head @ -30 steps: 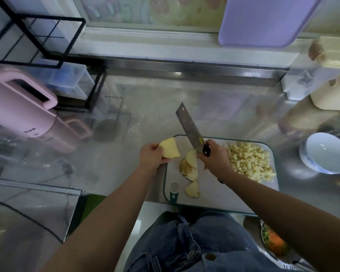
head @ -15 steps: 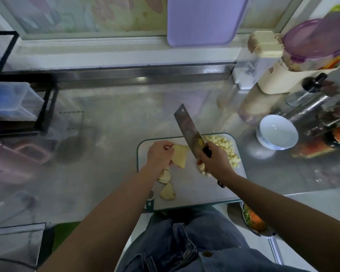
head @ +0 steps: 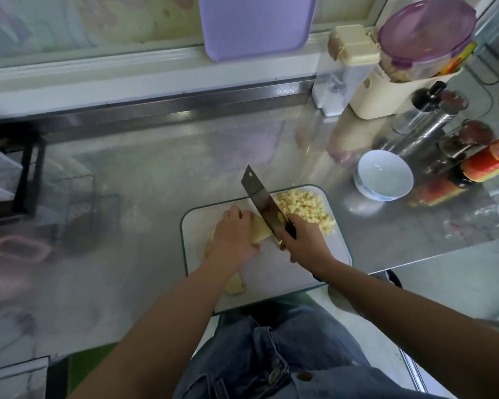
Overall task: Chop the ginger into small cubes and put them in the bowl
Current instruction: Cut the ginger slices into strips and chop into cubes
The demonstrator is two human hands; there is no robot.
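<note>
On the white cutting board (head: 317,269), my left hand (head: 232,239) holds a pale yellow ginger chunk (head: 260,233) down against the board. My right hand (head: 304,240) grips the black handle of a cleaver (head: 261,201), whose blade rests against the right side of that chunk. A heap of small ginger cubes (head: 304,208) lies at the board's far right corner. Another ginger piece (head: 235,285) lies near the front left edge, partly behind my left forearm. The empty white bowl (head: 383,175) stands on the counter to the right of the board.
Bottles (head: 484,162), a steel shaker (head: 424,128) and cream containers (head: 383,93) crowd the back right behind the bowl. A purple board (head: 257,24) leans on the window ledge. A black rack (head: 26,174) stands at the left. The counter's front edge runs just under the board.
My left hand has lowered the ginger chunk from the air onto the board, and the cleaver has come against it. The camera has swung to the right.
</note>
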